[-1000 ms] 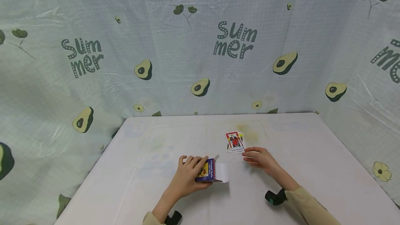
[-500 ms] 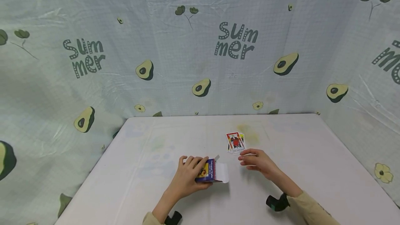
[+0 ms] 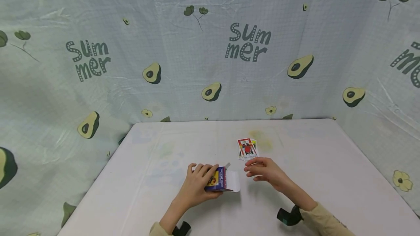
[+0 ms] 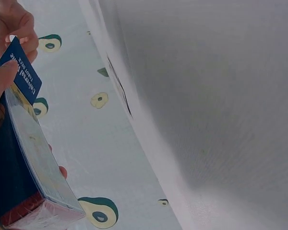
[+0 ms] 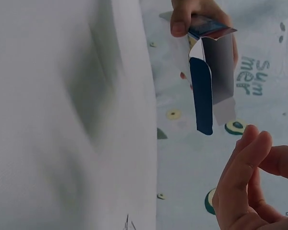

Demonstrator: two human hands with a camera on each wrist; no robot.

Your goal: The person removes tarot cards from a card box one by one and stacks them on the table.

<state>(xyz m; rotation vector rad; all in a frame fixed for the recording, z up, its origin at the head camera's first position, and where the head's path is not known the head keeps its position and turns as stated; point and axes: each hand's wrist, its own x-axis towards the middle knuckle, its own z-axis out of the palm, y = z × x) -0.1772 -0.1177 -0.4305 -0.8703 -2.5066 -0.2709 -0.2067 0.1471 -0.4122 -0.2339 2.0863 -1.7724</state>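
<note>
My left hand grips a blue and yellow tarot card box above the table, its flapped end towards the right. Seen from the right wrist, the box has its flaps out and its pale inner walls showing. My right hand hovers between the box and a small pile of cards, touching neither. Its fingers are loosely bent, with nothing visible between them and the thumb. Lying face up on the table, the top card has a red picture; other cards peek out from under it.
A white cloth covers the table, with a faint yellow stain behind the cards. Behind and beside it hangs a pale sheet printed with avocados. A black wrist camera sits on the right wrist.
My right hand has drawn away from the cards, moving left and slightly nearer to me, towards the box. The left hand and the box have stayed in place.
</note>
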